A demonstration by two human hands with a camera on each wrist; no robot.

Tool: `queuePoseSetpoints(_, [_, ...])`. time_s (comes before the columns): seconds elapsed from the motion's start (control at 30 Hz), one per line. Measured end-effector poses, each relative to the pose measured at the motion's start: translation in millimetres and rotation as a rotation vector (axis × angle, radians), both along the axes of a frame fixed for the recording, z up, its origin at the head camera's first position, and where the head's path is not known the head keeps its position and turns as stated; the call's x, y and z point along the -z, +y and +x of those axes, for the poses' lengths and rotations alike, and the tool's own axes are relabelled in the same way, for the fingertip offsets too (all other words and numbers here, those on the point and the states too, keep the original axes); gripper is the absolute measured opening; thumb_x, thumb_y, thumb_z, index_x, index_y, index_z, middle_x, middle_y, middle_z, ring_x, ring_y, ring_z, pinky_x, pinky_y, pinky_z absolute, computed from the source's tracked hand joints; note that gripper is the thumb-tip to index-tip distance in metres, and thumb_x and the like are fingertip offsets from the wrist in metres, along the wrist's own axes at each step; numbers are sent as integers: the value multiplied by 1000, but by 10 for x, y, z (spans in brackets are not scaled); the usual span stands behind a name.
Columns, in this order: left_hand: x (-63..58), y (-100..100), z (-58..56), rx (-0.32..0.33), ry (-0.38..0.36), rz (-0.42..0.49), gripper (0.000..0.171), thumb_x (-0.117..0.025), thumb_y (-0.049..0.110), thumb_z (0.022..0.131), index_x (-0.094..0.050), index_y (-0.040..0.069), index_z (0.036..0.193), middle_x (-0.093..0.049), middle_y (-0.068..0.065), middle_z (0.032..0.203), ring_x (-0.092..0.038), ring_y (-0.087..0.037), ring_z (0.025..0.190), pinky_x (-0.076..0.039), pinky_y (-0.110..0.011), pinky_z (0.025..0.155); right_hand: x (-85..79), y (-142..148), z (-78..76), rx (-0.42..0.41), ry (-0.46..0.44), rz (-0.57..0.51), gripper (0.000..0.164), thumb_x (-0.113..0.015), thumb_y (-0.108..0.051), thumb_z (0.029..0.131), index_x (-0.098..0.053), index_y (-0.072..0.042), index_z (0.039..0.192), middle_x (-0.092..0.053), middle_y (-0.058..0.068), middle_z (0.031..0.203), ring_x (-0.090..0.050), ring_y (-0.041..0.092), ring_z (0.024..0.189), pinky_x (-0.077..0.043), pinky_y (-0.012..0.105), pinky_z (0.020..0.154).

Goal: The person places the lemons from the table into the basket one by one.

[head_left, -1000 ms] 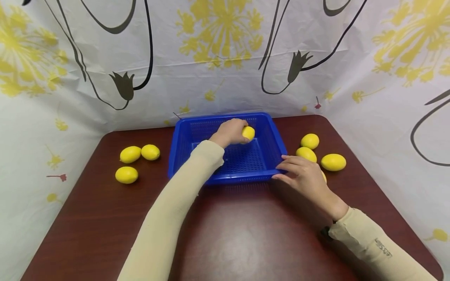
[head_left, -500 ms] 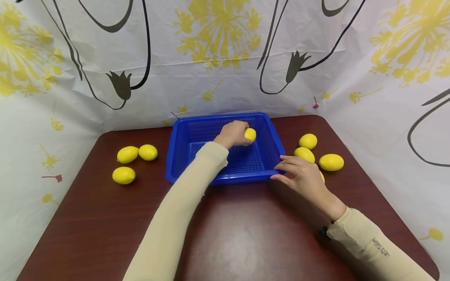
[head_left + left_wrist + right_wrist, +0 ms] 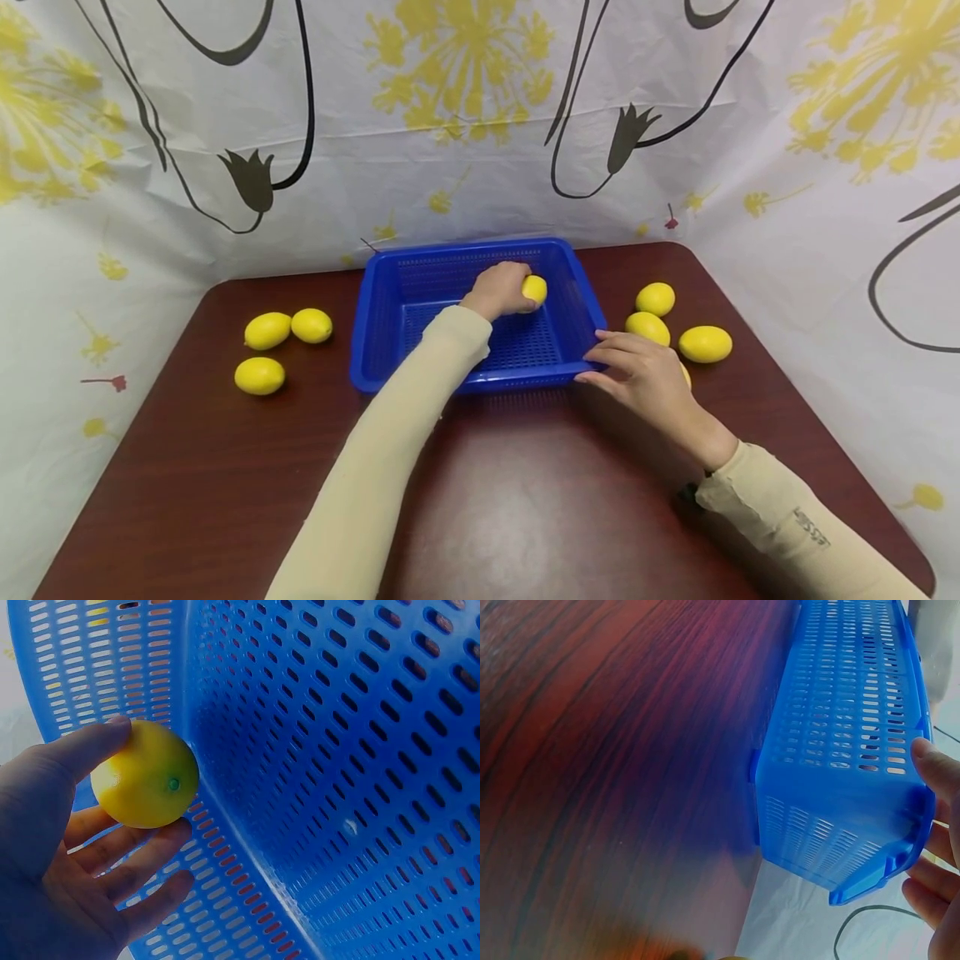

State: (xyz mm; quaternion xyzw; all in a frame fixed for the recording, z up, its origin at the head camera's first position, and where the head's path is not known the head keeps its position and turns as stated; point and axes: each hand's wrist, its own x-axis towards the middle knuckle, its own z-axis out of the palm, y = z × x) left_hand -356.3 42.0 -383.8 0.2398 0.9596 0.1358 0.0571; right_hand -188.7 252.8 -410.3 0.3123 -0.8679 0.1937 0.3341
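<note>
Lemon: left grip is holding it, right grip pinching basket; I'm risking a roll if loosening early.

lemon mostly hidden behind right hand; lettering on right sleeve too blurred to read.

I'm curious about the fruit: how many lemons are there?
8: three lemons left of the basket, one in the left hand, three right of it, and one partly behind the right hand; more may be hidden.
</note>
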Motion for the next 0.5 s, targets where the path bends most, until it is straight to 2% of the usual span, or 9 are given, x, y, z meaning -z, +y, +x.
queuePoseSetpoints(0.1, [9,-3,-10,-6,3,-2,45,-74,40,87,-61,14,122,-67,-2,111,-60,-18,94,-52,-36,86,-6,-2,4,9,-9,6,58,-56,-64,87,-78,-10,89,-78,7,94,-73,26,99,-58,41,81])
queuePoseSetpoints(0.27, [27,-2,-13,-7,1,-26,46,-73,41,88,-61,13,123,-67,-3,112,-61,-19,95,-52,-36,86,-7,-1,3,11,-13,14,62,-52,-66,88,-78,-10,89,-78,8,94,-73,26,99,-57,41,82])
queuePoseSetpoints(0.5, [60,3,-18,-13,35,-70,45,-72,41,87,-62,14,120,-68,-3,110,-61,-19,93,-52,-36,85,0,8,-6,9,-4,17,55,-62,-62,86,-78,-10,89,-78,8,94,-73,26,99,-58,41,80])
